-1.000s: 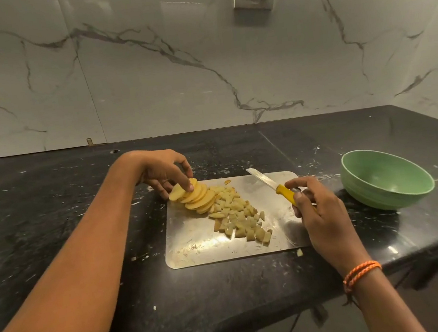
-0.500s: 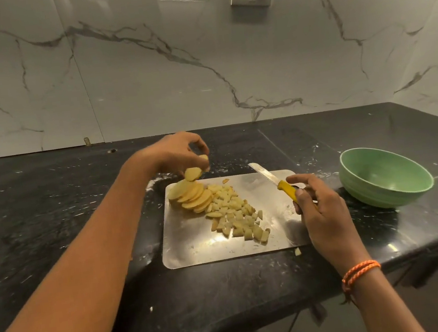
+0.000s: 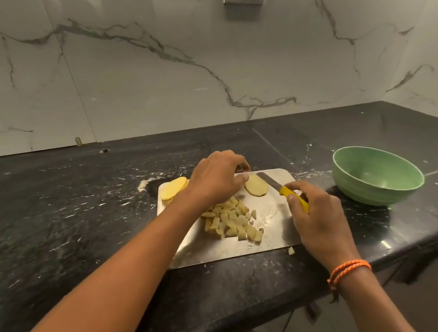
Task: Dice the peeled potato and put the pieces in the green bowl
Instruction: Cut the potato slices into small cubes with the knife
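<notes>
The main risk was to the left hand (image 3: 215, 180): its fingertips sat on the single potato slice (image 3: 256, 185) just beside the knife (image 3: 282, 188) blade, so a careless cut could have nicked them, or the wet slice could have slid on the steel cutting board (image 3: 273, 231). The left grip was fairly flat, pressing that slice; the right hand (image 3: 315, 210) was wrapped around the yellow handle. Diced pieces (image 3: 232, 222) and stacked slices (image 3: 173, 188) lay on the board; the green bowl (image 3: 377, 172) stood apart on the desk (image 3: 51, 215), apparently empty.

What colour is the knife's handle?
Yellow; the knife handle shows in the head view, gripped by the right hand.
</notes>
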The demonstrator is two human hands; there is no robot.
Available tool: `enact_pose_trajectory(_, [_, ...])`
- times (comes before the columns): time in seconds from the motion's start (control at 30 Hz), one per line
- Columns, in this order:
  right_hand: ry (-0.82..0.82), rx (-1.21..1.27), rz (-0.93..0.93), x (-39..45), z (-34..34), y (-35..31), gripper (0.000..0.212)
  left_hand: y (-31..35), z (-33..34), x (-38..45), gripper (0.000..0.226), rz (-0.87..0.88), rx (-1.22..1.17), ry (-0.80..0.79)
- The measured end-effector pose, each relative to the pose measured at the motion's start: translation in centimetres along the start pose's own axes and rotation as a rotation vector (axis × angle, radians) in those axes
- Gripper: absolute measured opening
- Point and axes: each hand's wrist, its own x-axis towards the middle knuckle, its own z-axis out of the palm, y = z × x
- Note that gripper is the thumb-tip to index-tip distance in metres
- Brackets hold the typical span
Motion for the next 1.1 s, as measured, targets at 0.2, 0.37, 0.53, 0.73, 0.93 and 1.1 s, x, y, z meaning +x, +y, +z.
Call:
enact_pose_trajectory(0.2, [-0.113, -0.222, -0.102, -0.7, -0.2, -1.6, 0.040, 0.2, 1.3, -0.5, 0.044, 0.060, 0.117, -0.014])
enact_pose_trajectory(0.37, [-0.109, -0.221, -0.080, -0.1, -0.1, -1.7, 0.038, -0.2, 0.9, -0.5, 0.043, 0.055, 0.161, 0.009])
enact_pose_trajectory(0.53, [-0.037, -0.226, -0.111, 0.3, 0.2, -1.9, 0.034, -0.4, 1.0, -0.4, 0.037, 0.051, 0.149, 0.017])
enact_pose_trajectory(0.73, [-0.109, -0.276, -0.116, 0.5, 0.5, -1.8, 0.031, -0.9, 1.4, -0.3, 0.033, 0.056, 0.147, 0.047])
enact_pose_trajectory(0.93, [-0.053, -0.171, -0.045, 0.9, 0.4, -1.5, 0.027, -0.7, 1.9, -0.2, 0.060, 0.071, 0.177, 0.029])
enact_pose_trajectory(1.1, [-0.036, -0.246, -0.093, 0.6, 0.5, -1.8, 0.031, -0.8, 1.5, 0.0, 0.059, 0.043, 0.161, 0.005])
